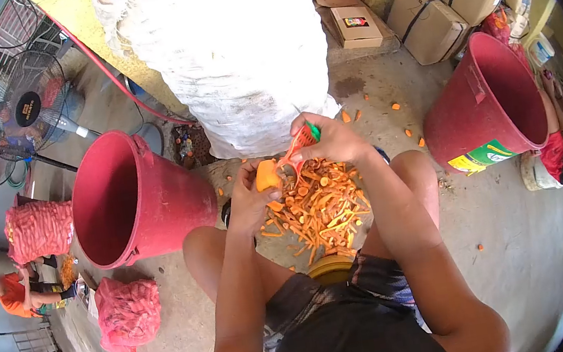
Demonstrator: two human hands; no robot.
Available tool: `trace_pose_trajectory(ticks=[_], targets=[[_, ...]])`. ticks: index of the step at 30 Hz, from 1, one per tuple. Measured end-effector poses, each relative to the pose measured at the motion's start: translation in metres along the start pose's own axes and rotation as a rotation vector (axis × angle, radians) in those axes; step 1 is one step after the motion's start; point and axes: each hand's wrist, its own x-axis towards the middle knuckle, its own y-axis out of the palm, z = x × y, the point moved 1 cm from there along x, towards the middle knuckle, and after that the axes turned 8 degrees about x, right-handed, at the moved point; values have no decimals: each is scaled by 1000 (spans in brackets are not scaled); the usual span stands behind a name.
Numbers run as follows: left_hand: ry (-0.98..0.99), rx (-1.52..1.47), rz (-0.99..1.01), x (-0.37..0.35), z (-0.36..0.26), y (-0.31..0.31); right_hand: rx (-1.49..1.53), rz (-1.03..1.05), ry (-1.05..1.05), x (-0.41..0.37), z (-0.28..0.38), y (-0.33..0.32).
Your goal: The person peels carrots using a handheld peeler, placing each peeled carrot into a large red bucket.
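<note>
My left hand [249, 198] is closed around a thick orange carrot [268, 175], its smooth side facing up. In my right hand [336, 141] is a red-orange peeler [294, 151], its head right at the carrot's side. A green-handled knife [314, 130] with a thin blade pointing away is also tucked in that hand, partly hidden by the fingers. Below both hands, between my legs, lies a heap of orange carrot peelings and cut ends [322, 206] on the floor.
A large white sack [250, 58] with carrots at its top stands ahead. Red bins stand at left [178, 205] and right [446, 117]. Mesh sacks [128, 313], a fan [27, 107] and cardboard boxes [429, 22] surround the area. Another person [14, 293] sits at far left.
</note>
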Motion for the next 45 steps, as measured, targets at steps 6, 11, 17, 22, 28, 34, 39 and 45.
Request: trace_pose_trajectory(ticks=[6,11,17,22,28,34,39,45], targets=[[-60,187,71,-3,-1,4,52,126,-124,-4,2,7],[9,253,222,-6,-1,-2,-7,54,-243,5,-8,-5],[-19,18,225,-9,-6,-4,37,-51,-59,21,-18,-14],[-2,61,34,-3,0,0,-10,70,-284,-8,15,21],[5,3,207,-18,-10,11,-40,73,-498,-2,-6,8],[56,-295,202,-9,-6,2,428,8,-81,11,-14,9],[51,-162,155,-11,-4,9,-115,4,-529,-19,27,30],[43,-206,289,-19,-9,9,181,-68,-344,20,-31,-4]])
